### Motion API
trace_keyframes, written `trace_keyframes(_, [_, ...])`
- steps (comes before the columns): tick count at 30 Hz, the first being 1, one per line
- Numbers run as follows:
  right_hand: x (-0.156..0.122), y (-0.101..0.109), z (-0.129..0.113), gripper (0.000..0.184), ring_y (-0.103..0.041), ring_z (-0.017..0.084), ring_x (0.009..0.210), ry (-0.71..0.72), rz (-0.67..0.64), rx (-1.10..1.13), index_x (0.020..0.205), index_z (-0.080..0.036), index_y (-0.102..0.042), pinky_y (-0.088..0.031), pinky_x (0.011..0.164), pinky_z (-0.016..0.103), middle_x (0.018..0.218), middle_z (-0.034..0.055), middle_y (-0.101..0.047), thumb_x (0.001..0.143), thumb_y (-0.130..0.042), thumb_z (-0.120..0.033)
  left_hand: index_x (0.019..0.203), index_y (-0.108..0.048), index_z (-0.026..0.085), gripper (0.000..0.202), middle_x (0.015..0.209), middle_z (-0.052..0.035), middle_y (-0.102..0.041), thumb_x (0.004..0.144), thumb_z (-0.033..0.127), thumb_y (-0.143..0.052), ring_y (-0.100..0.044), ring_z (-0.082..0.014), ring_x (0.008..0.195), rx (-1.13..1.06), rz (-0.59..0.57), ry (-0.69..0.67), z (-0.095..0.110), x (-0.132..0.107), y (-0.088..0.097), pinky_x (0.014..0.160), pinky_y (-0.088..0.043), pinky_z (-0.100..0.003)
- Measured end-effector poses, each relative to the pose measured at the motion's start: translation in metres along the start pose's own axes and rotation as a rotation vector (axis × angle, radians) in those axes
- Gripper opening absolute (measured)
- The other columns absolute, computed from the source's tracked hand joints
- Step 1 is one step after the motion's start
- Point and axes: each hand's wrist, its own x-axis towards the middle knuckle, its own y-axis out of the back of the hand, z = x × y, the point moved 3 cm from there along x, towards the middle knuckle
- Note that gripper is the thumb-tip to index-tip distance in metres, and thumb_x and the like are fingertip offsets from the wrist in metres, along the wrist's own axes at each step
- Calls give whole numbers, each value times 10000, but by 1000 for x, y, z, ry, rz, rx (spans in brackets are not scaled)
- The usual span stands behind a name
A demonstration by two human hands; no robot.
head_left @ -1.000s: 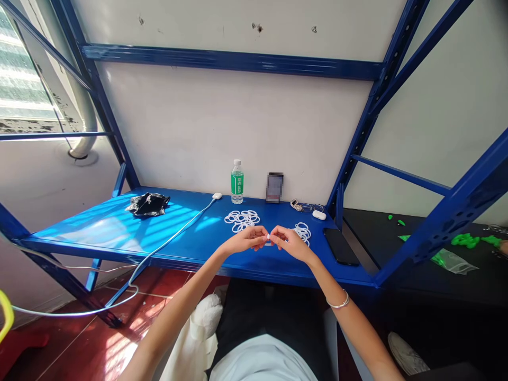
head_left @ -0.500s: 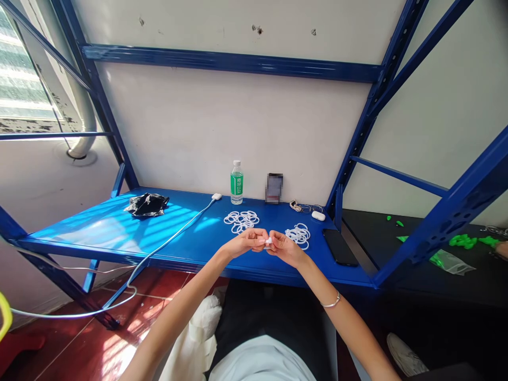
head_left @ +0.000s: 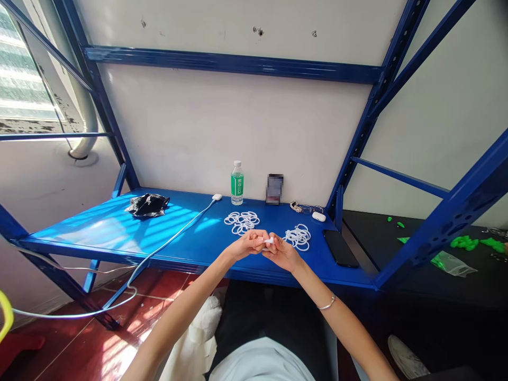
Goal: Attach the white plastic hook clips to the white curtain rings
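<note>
My left hand (head_left: 249,243) and my right hand (head_left: 282,253) meet above the front of the blue shelf (head_left: 119,233), fingertips pinched together on a small white ring (head_left: 268,241) held between them. A loose heap of white rings (head_left: 242,219) lies on the shelf just behind my left hand. A second heap of white rings (head_left: 298,236) lies right behind my right hand. A thin silver bangle (head_left: 327,304) sits on my right wrist.
A green-labelled water bottle (head_left: 237,183) and a small dark propped object (head_left: 274,189) stand at the wall. A black phone (head_left: 341,247), white earbud case (head_left: 318,216), white charging cable (head_left: 174,233) and crumpled black bag (head_left: 147,203) lie on the shelf. Green pieces (head_left: 464,242) lie on the black surface to the right.
My two hands have drawn closer together and slightly toward me, the right hand turning under the ring. The heaps on the shelf have not moved.
</note>
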Motion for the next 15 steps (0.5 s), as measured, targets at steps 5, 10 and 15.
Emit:
trace_keyframes(5, [-1,-2,-7,531,-292,120,546,48,-1,-40,621,-201,-306,-321,541,249,571,-45,-194,769,-627,-598,757,-546,142,400,462,93,-295,711,504,-710,-178,-32,411,-52,55,-49,5,0,-4,388,-176,-160])
trace_keyframes(10, [-2,5,-25,419,-288,98,523,-4,70,-261,696,-204,-444,-359,567,261,598,-46,-316,791,-613,-576,878,-590,130,377,591,26,-463,787,494,-633,-404,-71,507,155,136,2,17,-1,3,467,-355,-180])
trace_keyframes(15, [-8,30,-49,327,-483,131,654,32,204,-986,796,-189,-572,-383,622,261,736,1,-538,873,-516,-502,1059,-601,159,423,1072,-107,-598,876,512,-455,-570,-178,853,655,390,-31,20,-5,47,620,-481,-246])
